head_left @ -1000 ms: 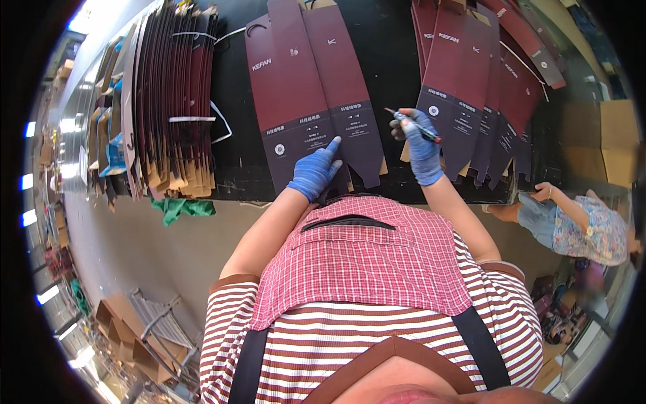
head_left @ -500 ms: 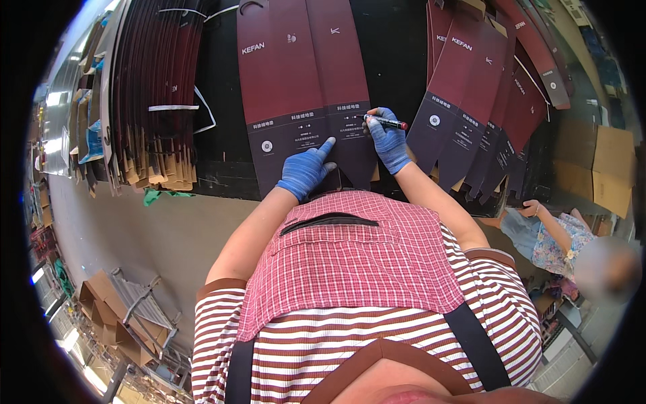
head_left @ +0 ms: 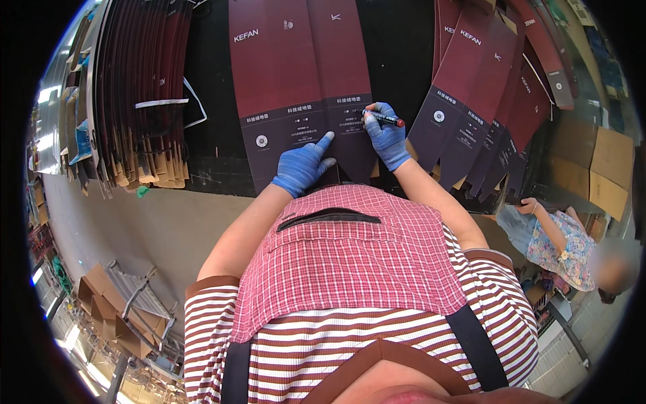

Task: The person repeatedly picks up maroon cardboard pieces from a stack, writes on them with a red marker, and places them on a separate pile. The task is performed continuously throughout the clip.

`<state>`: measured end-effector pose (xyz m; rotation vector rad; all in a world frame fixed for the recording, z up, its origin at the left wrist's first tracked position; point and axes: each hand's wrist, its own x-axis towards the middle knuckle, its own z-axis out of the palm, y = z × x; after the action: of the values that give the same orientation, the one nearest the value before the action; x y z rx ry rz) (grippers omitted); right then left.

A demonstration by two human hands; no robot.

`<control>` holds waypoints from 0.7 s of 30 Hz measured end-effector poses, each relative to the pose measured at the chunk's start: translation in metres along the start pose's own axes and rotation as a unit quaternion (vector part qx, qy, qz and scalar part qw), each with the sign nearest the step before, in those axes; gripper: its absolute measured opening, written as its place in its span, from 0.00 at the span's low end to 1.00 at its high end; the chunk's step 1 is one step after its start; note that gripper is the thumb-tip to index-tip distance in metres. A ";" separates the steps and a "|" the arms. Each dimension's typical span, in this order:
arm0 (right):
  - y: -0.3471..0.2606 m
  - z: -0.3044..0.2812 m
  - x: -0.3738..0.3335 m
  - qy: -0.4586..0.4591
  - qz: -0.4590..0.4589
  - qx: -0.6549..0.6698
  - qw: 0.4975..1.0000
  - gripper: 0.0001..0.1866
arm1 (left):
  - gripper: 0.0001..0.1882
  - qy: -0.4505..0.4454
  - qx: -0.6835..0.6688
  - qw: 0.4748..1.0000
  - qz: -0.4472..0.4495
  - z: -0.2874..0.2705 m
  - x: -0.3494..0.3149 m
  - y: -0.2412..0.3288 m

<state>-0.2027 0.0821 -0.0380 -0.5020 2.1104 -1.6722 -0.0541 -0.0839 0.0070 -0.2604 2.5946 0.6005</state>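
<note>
A flat, unfolded cardboard box (head_left: 276, 74) in maroon and dark purple lies in front of me on a black table. My right hand (head_left: 388, 137), in a blue glove, grips a black marker (head_left: 381, 118) with a red end. The marker's tip is at the printed dark band on the box's right panel. My left hand (head_left: 304, 163), gloved in blue too, rests on the lower part of the box. Its index finger is stretched out and its thumb stands apart.
Bundled flat boxes (head_left: 145, 87) with a white strap stand at the left. More maroon boxes (head_left: 464, 81) lie fanned out at the right. A brown carton (head_left: 609, 158) and another person (head_left: 558, 236) are at the far right. Cartons on a cart (head_left: 111, 306) stand behind on the left.
The marker has tilted and its tip has shifted slightly on the box's right panel. My left hand stays on the box. The whole view has shifted a little.
</note>
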 end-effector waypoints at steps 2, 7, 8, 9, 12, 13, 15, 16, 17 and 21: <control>-0.002 0.000 0.000 0.000 -0.001 -0.006 1.000 0.07 | 0.34 -0.005 -0.002 1.000 -0.003 0.001 0.000 0.000; 0.000 -0.001 0.001 -0.004 -0.006 -0.013 1.000 0.07 | 0.34 -0.009 -0.007 1.000 -0.005 0.000 0.000 0.001; -0.002 -0.001 0.001 0.012 -0.006 -0.002 1.000 0.07 | 0.34 -0.008 -0.010 1.000 -0.005 -0.001 0.000 0.000; -0.004 -0.001 0.000 0.026 -0.006 0.009 1.000 0.07 | 0.34 -0.008 -0.014 1.000 -0.005 -0.001 0.000 0.000; -0.027 0.007 -0.003 0.020 -0.043 0.038 0.998 0.07 | 0.37 -0.018 -0.032 0.999 -0.010 -0.005 -0.001 0.001; -0.038 0.011 -0.004 0.009 -0.060 0.048 0.997 0.07 | 0.38 -0.004 -0.046 0.999 -0.018 -0.004 -0.002 0.000; -0.048 0.021 -0.005 -0.038 -0.050 0.054 0.997 0.08 | 0.40 0.025 -0.071 0.997 -0.033 0.001 -0.003 -0.001; -0.050 0.028 -0.005 -0.065 -0.038 0.062 0.995 0.08 | 0.41 0.030 -0.072 0.997 -0.029 0.004 -0.004 -0.003; -0.052 0.033 -0.005 -0.090 -0.027 0.067 0.993 0.08 | 0.41 0.036 -0.073 0.996 -0.022 0.005 -0.003 -0.003; -0.049 0.057 -0.001 -0.152 -0.018 0.016 0.988 0.09 | 0.39 -0.014 -0.105 0.994 -0.034 -0.005 -0.001 -0.002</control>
<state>-0.1704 0.0241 -0.0016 -0.7380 1.8622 -1.5349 -0.0541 -0.0880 0.0107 -0.4041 2.4857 0.8475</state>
